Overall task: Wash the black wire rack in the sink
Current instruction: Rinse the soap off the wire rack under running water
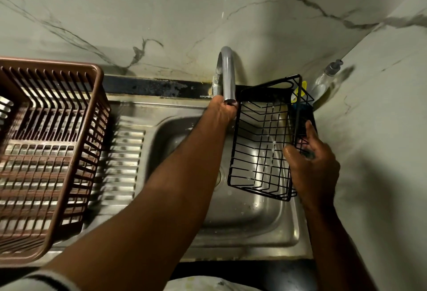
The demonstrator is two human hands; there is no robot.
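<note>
The black wire rack [261, 143] hangs tilted over the right half of the steel sink [233, 246], with drops of foam on its wires. My right hand [310, 159] grips the rack's right side, thumb pointing up along the wires. My left arm stretches across the basin, and my left hand [225, 111] sits right under the mouth of the grey faucet [227, 76], touching the rack's left edge. Its fingers are hidden and blurred.
A brown plastic dish basket [46, 152] stands on the ribbed drainboard [120, 163] at the left. A clear pump bottle [327, 78] and a yellow and blue item [300, 96] sit in the back right corner behind the rack. Marble walls close the back and right.
</note>
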